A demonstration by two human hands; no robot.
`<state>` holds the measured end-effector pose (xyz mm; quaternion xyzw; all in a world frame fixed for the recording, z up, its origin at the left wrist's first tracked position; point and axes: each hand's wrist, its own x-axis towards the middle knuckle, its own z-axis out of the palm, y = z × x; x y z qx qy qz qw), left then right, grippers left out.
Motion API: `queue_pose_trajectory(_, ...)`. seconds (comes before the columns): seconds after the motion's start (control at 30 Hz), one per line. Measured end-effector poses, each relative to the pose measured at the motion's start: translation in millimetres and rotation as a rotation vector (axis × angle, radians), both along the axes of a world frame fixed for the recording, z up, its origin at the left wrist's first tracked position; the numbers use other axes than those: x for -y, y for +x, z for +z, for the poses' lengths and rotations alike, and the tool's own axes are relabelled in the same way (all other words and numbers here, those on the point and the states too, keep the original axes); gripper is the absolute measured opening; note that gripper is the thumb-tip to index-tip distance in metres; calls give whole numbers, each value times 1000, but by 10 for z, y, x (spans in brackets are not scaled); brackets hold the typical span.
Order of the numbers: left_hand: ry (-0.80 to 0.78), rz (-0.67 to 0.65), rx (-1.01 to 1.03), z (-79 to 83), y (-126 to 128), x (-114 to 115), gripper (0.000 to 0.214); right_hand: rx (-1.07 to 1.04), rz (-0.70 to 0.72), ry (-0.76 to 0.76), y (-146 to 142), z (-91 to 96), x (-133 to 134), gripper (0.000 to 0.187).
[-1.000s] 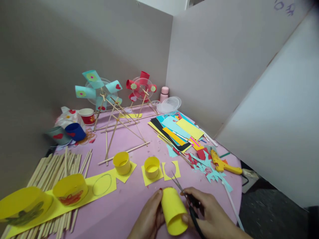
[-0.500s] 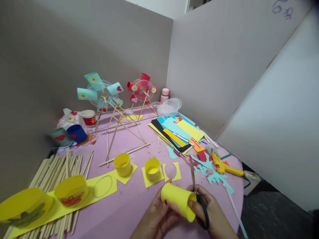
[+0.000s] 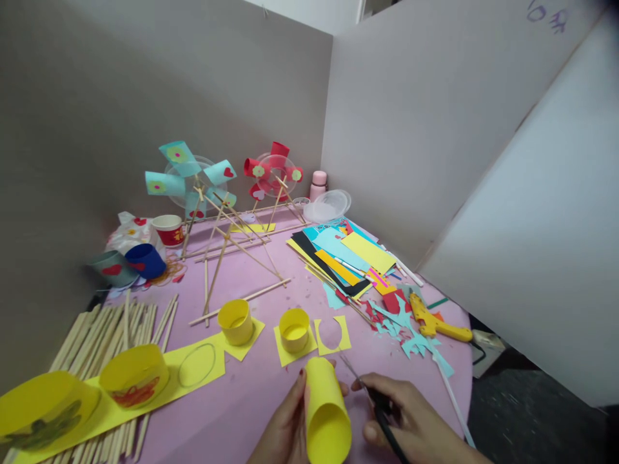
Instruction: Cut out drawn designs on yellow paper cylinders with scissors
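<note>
My left hand (image 3: 284,426) grips a yellow paper tube (image 3: 325,412) at the near edge of the pink table (image 3: 256,399), its open end turned toward me. My right hand (image 3: 416,425) is closed on black-handled scissors (image 3: 372,403), blades pointing up-left beside the tube. Just beyond stand two small yellow paper cups (image 3: 235,321) (image 3: 294,329) on yellow paper squares, and a yellow square with a round hole cut out (image 3: 333,335).
Bamboo sticks (image 3: 104,335) lie at the left under a yellow paper strip (image 3: 193,367) with larger yellow rings (image 3: 134,375). Two paper windmills (image 3: 191,177) (image 3: 273,171) stand at the back. Coloured paper sheets (image 3: 343,254), scraps and a yellow glue gun (image 3: 438,322) lie at the right.
The tube has turned from lying crosswise to pointing its open end at me. The scissors have swung from upright behind the tube to slanting beside it on the right.
</note>
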<state>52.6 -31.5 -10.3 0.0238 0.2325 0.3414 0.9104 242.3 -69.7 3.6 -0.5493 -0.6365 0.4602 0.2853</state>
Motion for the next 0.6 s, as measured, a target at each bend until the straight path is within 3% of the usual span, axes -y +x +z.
queue_pose_trajectory(0.13,-34,-114,62,-5,1,8,42,244,59,112,-15,36,-32,20)
queue_pose_trajectory(0.3,-31,-180,52,-23,-5,-6,42,358,40,152,-23,77,-62,22)
queue_pose_trajectory(0.43,-30,-132,-9,10,-16,-42,25,118,-3,36,24,46,-69,27)
queue_pose_trajectory(0.6,-36,-101,-60,52,-42,-70,34,-169,-91,-127,29,17,-56,36)
